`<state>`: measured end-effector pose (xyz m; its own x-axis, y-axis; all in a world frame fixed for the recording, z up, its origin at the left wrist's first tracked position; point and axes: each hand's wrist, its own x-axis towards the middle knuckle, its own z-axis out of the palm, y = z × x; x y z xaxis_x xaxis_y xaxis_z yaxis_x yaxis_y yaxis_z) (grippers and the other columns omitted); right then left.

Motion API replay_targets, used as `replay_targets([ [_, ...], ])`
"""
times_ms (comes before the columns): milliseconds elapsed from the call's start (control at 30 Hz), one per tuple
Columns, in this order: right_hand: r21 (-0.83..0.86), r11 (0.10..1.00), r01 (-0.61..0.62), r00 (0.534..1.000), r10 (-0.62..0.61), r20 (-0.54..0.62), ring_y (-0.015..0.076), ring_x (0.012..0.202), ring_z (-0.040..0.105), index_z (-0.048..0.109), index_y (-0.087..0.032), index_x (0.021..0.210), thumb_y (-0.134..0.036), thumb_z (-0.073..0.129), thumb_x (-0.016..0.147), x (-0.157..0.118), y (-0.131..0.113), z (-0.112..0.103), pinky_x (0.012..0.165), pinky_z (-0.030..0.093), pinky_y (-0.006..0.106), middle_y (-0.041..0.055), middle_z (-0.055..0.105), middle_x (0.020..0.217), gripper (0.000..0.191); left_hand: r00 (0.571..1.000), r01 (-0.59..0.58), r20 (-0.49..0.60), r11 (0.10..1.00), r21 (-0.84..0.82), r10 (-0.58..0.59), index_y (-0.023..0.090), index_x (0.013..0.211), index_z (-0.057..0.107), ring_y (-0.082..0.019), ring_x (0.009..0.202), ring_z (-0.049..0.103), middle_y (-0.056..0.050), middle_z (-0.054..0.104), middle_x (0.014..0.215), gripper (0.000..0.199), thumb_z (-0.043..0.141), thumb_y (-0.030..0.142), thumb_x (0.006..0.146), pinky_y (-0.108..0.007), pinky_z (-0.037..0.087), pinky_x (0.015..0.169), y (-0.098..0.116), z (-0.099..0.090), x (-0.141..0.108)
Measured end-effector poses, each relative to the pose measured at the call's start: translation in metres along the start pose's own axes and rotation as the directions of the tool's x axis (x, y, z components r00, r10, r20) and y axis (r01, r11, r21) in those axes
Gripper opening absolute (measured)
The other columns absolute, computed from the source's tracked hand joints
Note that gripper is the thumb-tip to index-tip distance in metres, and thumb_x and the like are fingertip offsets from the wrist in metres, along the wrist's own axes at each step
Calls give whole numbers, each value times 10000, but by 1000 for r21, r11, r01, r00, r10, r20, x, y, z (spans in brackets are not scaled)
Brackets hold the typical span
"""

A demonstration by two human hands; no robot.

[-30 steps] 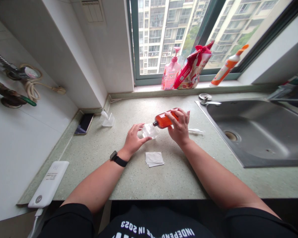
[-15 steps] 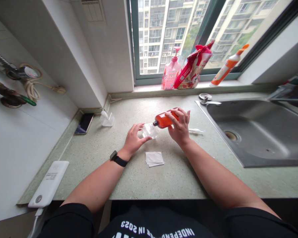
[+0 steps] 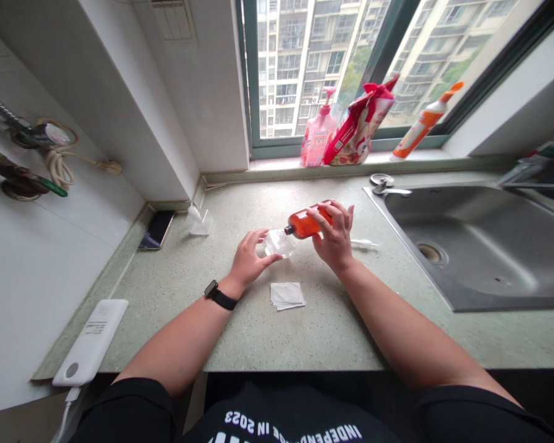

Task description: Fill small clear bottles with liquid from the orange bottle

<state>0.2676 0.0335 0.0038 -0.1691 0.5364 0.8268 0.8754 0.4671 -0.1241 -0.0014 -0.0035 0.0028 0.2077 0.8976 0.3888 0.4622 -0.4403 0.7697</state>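
Amber bottle (image 3: 301,224) tips from my right hand (image 3: 334,241) toward the clear container (image 3: 279,244) my left hand (image 3: 248,260) grips; I seem mid-pour, needing a steady tilt.

We see a pale green, speckled bench (image 3: 166,289), with a steel sink (image 3: 471,246) set into its right part. Near the middle we find a stack of folded white tissues (image 3: 287,296); to the right, a thin clear plastic piece (image 3: 365,245). On the left we have a dark-screened phone (image 3: 157,231), a small clear container (image 3: 200,224) and, nearer us, a white power bank (image 3: 92,341)
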Motion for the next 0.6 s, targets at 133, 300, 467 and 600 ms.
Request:
replay_targets([
  [133,5,1000,-6,1000,6,0,370,1496,480,442,-494,1584,22,608,816,0,0,0,1312,203,777,48,558,1437,940,1000,-1,-5,1000,-1,1,256,1452,612,-315,1157,733,-125,686,1339,789,899,609,808,-529,620,1012,0,0,0],
  [300,20,1000,3,1000,-3,7,371,1500,478,459,-477,1575,30,616,807,0,1,0,1316,194,776,55,555,1442,934,1000,-7,-8,1000,0,7,247,1461,606,-317,1160,734,-129,687,1334,797,892,615,814,-524,622,1011,1,0,0],
  [467,17,1000,-8,1000,8,24,377,1500,479,467,-463,1569,25,619,807,-1,1,-1,1308,207,788,62,557,1441,917,1000,-7,-9,1000,11,8,224,1473,597,-318,1143,743,-142,683,1333,835,882,644,811,-521,626,1002,0,1,0],
  [600,7,1000,-15,999,14,31,380,1499,481,451,-478,1580,23,612,817,-1,1,-1,1299,221,798,62,557,1440,927,1000,-10,-6,1000,3,10,224,1462,608,-317,1147,744,-141,677,1337,823,876,654,814,-514,625,1003,-2,1,1],
])
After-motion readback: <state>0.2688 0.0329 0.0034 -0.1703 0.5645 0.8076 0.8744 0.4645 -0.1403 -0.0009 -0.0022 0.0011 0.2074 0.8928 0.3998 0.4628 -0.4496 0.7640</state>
